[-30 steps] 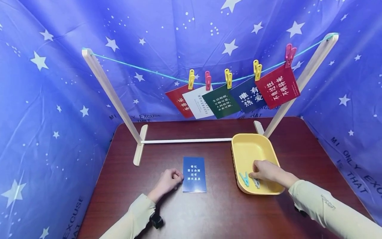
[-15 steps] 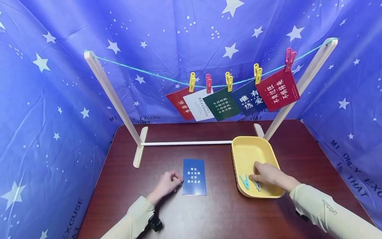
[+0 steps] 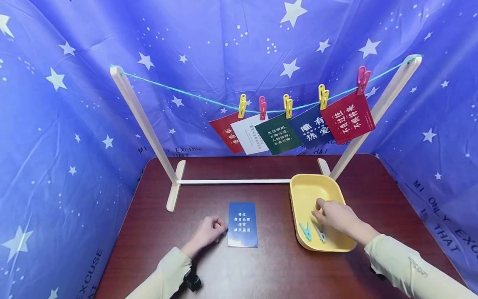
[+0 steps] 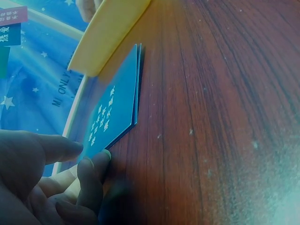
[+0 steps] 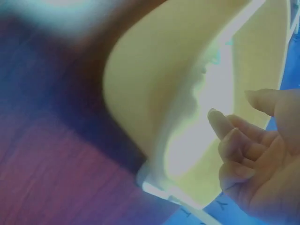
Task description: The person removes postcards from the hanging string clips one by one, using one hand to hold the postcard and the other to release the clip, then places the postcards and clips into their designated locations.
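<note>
My left hand [image 3: 207, 233] rests on the table, its fingers loosely curled at the left edge of a blue card [image 3: 242, 236] with white writing. In the left wrist view, the fingertips are right at the card's near corner, and the card's edge shows two layers. My right hand [image 3: 336, 216] is over the yellow basket [image 3: 293, 203] with nothing in its fingers; the right wrist view shows thumb and index finger apart. Below it in the basket lie a teal clothespin [image 3: 306, 231] and a grey clothespin [image 3: 320, 234].
Behind the hands stands a wooden frame [image 3: 143, 124] with a teal string [image 3: 179, 90] across its top. Several cards hang from it by yellow and pink clothespins, among them a green card [image 3: 280, 135]. A white rod [image 3: 231, 181] runs low between the feet.
My right hand has lifted slightly off the grey clothespin, which now shows more fully. The left hand stays beside the blue card. The head view has tilted up a little.
</note>
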